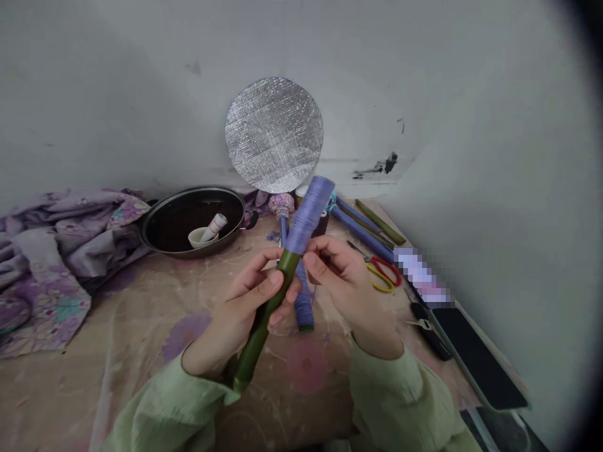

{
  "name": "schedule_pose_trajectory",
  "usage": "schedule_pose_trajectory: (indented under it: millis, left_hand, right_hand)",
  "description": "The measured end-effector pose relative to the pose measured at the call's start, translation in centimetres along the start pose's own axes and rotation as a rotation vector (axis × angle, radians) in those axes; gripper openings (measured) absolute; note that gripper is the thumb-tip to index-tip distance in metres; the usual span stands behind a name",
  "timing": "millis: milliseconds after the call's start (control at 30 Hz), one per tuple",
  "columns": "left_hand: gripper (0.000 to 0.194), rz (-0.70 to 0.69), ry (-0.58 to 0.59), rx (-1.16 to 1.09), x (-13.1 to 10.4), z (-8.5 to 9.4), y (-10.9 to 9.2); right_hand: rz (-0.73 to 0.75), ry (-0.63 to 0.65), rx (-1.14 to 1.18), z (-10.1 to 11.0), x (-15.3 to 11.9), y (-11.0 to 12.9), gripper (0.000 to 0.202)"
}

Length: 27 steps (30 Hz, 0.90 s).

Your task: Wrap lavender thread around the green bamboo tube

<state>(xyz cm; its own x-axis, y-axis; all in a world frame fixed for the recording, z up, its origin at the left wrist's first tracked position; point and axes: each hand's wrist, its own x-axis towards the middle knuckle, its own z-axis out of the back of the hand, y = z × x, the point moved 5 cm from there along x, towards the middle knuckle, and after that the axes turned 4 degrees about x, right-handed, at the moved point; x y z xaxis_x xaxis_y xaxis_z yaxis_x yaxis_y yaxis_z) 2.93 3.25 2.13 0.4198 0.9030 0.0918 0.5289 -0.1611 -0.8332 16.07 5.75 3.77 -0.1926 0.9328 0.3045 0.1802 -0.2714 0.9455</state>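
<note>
A covered table [136,326] bears a black pan [172,213]. Right of the pan, the left hand [242,307] grasps a tilted green rod [262,326]; farther right, the right hand [348,282] meets the lower edge of its purple thread winding [311,216], any pinched strand indiscernible. Slack tension could loosen the coils.

1. We see a brown, flowery table [136,376] under both hands.
2. Past the left hand [257,289], we see a black pan [188,255].
3. Well to its left, we find a crumpled purple cloth [56,270].
4. Just right of the right hand [346,282], we spot scissors [387,271].
5. Farther right, we see a black phone [478,358].
6. Beyond that hand, we find green sticks [381,223].
</note>
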Motion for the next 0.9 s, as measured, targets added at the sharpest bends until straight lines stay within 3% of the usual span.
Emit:
schedule_pose_trajectory:
  millis: [267,467,733,900]
  left_hand:
    - [0.015,0.023,0.066,-0.017,-0.5,-0.6,-0.1]
    - [0.013,0.034,0.034,0.044,-0.6,-0.6,-0.2]
    - [0.033,0.098,0.171,0.157,0.3,0.3,0.4]
    - [0.035,0.059,0.072,0.393,1.0,1.2,0.2]
  right_hand:
    - [-0.034,-0.009,0.031,-0.1,-0.4,0.1,0.032]
    - [-0.056,-0.016,0.052,-0.1,-0.5,-0.2,0.038]
    - [-0.112,0.188,0.183,-0.7,-0.3,-0.3,0.033]
    - [-0.093,0.133,0.143,-0.5,0.2,-0.7,0.035]
